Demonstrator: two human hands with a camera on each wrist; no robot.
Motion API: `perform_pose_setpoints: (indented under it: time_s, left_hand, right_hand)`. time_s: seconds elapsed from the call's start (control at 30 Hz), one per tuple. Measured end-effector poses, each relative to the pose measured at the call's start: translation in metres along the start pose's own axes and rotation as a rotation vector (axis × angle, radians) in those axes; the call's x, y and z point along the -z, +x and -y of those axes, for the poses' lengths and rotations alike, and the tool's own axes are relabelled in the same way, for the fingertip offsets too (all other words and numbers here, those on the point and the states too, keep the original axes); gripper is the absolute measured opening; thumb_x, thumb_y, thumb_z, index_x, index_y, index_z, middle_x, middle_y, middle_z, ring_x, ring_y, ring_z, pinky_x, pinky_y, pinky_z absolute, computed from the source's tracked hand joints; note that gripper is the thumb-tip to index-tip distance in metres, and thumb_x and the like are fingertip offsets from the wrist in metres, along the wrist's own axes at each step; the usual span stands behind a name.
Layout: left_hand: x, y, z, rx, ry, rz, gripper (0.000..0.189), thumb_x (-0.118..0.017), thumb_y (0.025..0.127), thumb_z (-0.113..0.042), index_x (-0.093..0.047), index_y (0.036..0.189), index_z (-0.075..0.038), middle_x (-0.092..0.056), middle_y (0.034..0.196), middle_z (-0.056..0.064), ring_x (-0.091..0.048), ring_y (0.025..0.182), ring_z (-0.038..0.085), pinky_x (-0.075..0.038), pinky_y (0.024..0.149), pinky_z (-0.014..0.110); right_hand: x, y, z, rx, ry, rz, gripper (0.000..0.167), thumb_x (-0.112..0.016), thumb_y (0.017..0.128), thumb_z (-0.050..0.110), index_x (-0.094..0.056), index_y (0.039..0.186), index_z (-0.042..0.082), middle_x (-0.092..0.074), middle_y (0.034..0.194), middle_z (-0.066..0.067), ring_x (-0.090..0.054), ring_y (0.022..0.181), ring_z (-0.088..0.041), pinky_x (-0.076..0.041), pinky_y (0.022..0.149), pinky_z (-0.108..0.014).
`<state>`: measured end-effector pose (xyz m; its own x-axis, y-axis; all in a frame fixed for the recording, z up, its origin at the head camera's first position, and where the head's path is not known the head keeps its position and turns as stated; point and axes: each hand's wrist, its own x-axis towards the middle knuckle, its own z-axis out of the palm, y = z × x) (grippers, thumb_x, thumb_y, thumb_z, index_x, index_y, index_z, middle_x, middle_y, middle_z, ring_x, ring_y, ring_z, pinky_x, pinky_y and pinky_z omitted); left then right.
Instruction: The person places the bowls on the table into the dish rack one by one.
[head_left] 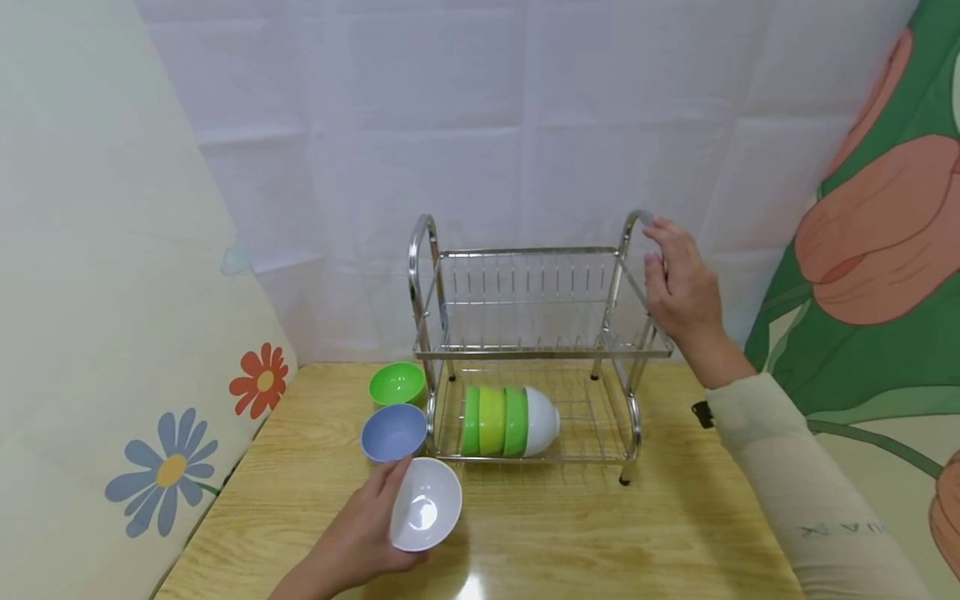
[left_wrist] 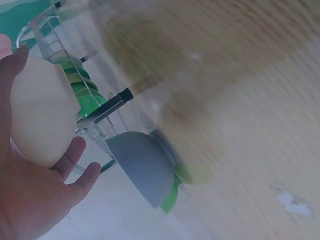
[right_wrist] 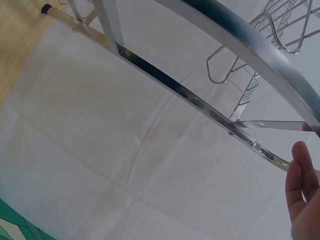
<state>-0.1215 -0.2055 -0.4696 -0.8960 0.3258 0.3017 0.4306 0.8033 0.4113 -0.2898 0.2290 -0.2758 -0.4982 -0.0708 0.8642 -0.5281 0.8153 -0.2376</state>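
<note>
My left hand (head_left: 367, 529) grips a white bowl (head_left: 438, 504) by its side, thumb at the rim, with the bowl's mouth turned up toward the head camera. In the left wrist view, the outside of this white bowl (left_wrist: 42, 112) faces the camera, between thumb and fingers. Just beyond it are a blue bowl (head_left: 393, 433) and a green bowl (head_left: 397, 384), left of a metal dish rack (head_left: 525, 353). My right hand (head_left: 684, 287) touches the top bend of the rack's right side frame (right_wrist: 185, 92) with nearly straight fingertips, the thumb held apart.
On the rack's lower shelf, several bowls stand on edge in a row: green ones, a yellow bowl (head_left: 492, 421) and a white bowl (head_left: 542, 422) at the right end. The rack stands on a wooden table (head_left: 570, 542) against a white cloth (head_left: 420, 125). A small black object (head_left: 702, 414) shows beside the right sleeve.
</note>
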Motion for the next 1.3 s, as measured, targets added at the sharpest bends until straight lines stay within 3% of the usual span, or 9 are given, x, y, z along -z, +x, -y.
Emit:
perform_pose_setpoints:
  time_s: [0.27,0.43,0.53,0.63,0.77,0.9,1.07,1.13,1.3]
  left_hand:
    - [0.0,0.005,-0.009,-0.023,-0.013,-0.006,0.128,-0.097,0.047,-0.046,-0.037,0.152,-0.005,-0.051,0.139,0.009,-0.06,0.114,0.027,-0.055,0.092,0.047]
    - [0.001,0.008,-0.013,-0.024,-0.018,-0.006,0.128,-0.097,0.047,-0.045,-0.037,0.153,-0.004,-0.051,0.14,0.011,-0.061,0.114,0.029,-0.056,0.091,0.048]
    - [0.001,0.011,-0.016,-0.038,-0.014,-0.011,0.129,-0.098,0.047,-0.045,-0.037,0.153,-0.004,-0.051,0.139,0.013,-0.061,0.115,0.031,-0.055,0.092,0.049]
    - [0.002,0.014,-0.02,-0.064,-0.011,-0.024,0.129,-0.098,0.046,-0.045,-0.037,0.153,-0.004,-0.052,0.138,0.014,-0.061,0.115,0.029,-0.056,0.093,0.048]
    - [0.001,0.018,-0.024,-0.09,-0.01,-0.041,0.13,-0.098,0.046,-0.046,-0.037,0.153,-0.004,-0.052,0.139,0.013,-0.061,0.116,0.026,-0.056,0.094,0.047]
    - [0.001,0.024,-0.028,-0.101,-0.013,-0.04,0.131,-0.097,0.047,-0.048,-0.035,0.153,-0.005,-0.05,0.141,0.013,-0.06,0.119,0.026,-0.055,0.095,0.046]
    - [0.001,0.032,-0.035,-0.101,-0.028,-0.024,0.131,-0.097,0.048,-0.05,-0.033,0.155,-0.007,-0.05,0.142,0.014,-0.059,0.121,0.028,-0.054,0.097,0.047]
    - [0.002,0.035,-0.038,-0.1,-0.029,-0.014,0.131,-0.096,0.049,-0.05,-0.033,0.155,-0.007,-0.05,0.142,0.014,-0.058,0.122,0.029,-0.054,0.099,0.047]
    - [0.005,0.042,-0.047,-0.112,-0.051,0.0,0.129,-0.096,0.05,-0.05,-0.033,0.155,-0.009,-0.049,0.144,0.014,-0.056,0.125,0.031,-0.052,0.101,0.048]
  right_hand:
    - [-0.001,0.001,0.001,0.011,-0.016,0.008,0.039,-0.043,0.103,0.016,-0.054,0.14,0.007,-0.051,0.15,-0.011,-0.041,0.062,-0.024,-0.039,0.058,-0.044]
    - [0.002,0.001,0.0,-0.026,-0.009,0.066,0.041,-0.042,0.105,0.02,-0.05,0.143,0.01,-0.046,0.154,-0.009,-0.049,0.072,-0.03,-0.045,0.065,-0.051]
    - [0.006,0.003,0.0,-0.063,-0.008,0.133,0.043,-0.039,0.106,0.025,-0.046,0.148,0.013,-0.041,0.158,-0.008,-0.055,0.087,-0.037,-0.047,0.075,-0.058]
    - [0.012,0.005,0.002,-0.102,-0.006,0.204,0.046,-0.037,0.107,0.029,-0.04,0.152,0.016,-0.035,0.162,-0.007,-0.056,0.113,-0.044,-0.046,0.089,-0.066]
    - [0.021,0.007,0.008,-0.144,-0.002,0.3,0.051,-0.035,0.108,0.032,-0.032,0.157,0.019,-0.026,0.166,-0.006,-0.041,0.139,-0.046,-0.036,0.106,-0.069]
    - [0.03,0.005,0.016,-0.172,0.037,0.339,0.054,-0.035,0.108,0.033,-0.028,0.159,0.016,-0.019,0.168,-0.009,-0.026,0.149,-0.043,-0.024,0.115,-0.069]
    - [0.035,-0.009,0.031,-0.139,0.099,0.217,0.05,-0.043,0.106,0.026,-0.039,0.151,0.006,-0.027,0.162,-0.019,-0.025,0.148,-0.043,-0.025,0.115,-0.068]
    - [0.034,-0.018,0.04,-0.083,0.122,0.113,0.045,-0.047,0.103,0.019,-0.047,0.144,0.0,-0.037,0.155,-0.022,-0.032,0.142,-0.043,-0.03,0.113,-0.063]
    - [0.029,-0.043,0.068,0.111,0.19,-0.162,0.041,-0.048,0.099,0.021,-0.06,0.122,-0.01,-0.054,0.133,-0.029,-0.046,0.124,-0.044,-0.035,0.11,-0.042]
